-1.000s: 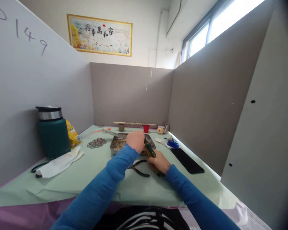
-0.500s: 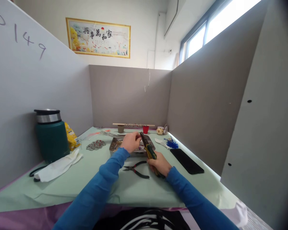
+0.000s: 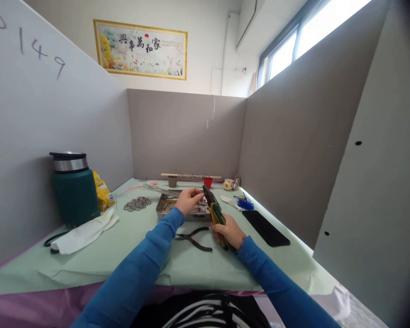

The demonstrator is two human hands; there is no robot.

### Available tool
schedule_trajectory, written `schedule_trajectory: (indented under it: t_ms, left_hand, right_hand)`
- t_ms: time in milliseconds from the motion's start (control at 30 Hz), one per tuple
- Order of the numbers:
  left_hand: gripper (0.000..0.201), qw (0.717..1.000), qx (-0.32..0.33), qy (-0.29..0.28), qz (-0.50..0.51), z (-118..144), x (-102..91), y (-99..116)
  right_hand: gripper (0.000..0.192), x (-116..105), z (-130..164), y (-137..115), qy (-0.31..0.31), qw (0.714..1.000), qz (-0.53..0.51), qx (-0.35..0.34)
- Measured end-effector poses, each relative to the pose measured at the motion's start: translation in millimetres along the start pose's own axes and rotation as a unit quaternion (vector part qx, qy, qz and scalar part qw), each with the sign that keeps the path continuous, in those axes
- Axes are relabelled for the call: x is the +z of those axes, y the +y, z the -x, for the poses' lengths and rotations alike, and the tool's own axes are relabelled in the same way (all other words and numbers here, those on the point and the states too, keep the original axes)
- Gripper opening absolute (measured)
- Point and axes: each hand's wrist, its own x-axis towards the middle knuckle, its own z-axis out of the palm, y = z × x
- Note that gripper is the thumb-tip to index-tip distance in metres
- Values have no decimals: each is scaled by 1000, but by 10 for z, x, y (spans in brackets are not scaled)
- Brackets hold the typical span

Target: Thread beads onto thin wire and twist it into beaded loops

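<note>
My right hand (image 3: pixel 229 231) is wrapped round the green and yellow handles of a pair of pliers (image 3: pixel 213 207), whose dark jaws point up and away from me. Close to the jaw tips, my left hand (image 3: pixel 189 201) is pinched on something too small to make out. Both hands are over the near side of a metal tray (image 3: pixel 160 216) with small beads in it. Thin wires (image 3: pixel 162 189) lie across the tray's back left corner. A second pair of pliers (image 3: pixel 193 238), with black and red handles spread apart, lies on the cloth before the tray.
At left stand a green flask (image 3: pixel 74 196) and a yellow packet (image 3: pixel 103 191), with a white cloth (image 3: pixel 85 233) in front. A beaded chain pile (image 3: pixel 137 203) lies left of the tray. On the right are a black phone (image 3: pixel 265 228) and blue tassel (image 3: pixel 245 202). Behind, a stick (image 3: pixel 191 176) rests across two cups.
My left hand has shifted slightly right and turned, still pinched near the jaw tips. The pliers in my right hand have moved a little to the right. The view has tilted slightly.
</note>
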Motion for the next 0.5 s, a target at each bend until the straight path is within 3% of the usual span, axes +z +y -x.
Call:
schedule_trajectory:
  t_ms: [67,133,200,233,300,400,500]
  left_hand:
    - [11,985,6,8,-170,2,-7,184]
    - [4,937,35,20,-348,24,7,400]
    - [9,897,29,11,-441,55,44,539]
    - [11,891,31,12,-452,70,64,556]
    - [9,913,42,34,-404,91,88,474]
    - [13,987,36,21,-157,94,57,186]
    - [20,1000,7,-23,1,65,-29,19]
  right_hand:
    - [18,28,-21,-36,22,998,61,0]
    - [13,56,-44,-70,61,986,155,-21]
    - [10,70,-57,-84,96,972,212,-35]
    - [10,67,-56,-80,98,972,210,-31]
    - [12,46,-36,-55,66,986,153,-11]
    - [20,-3,17,-10,7,999,46,-16]
    - [25,-26,45,-5,-14,1000,8,-27]
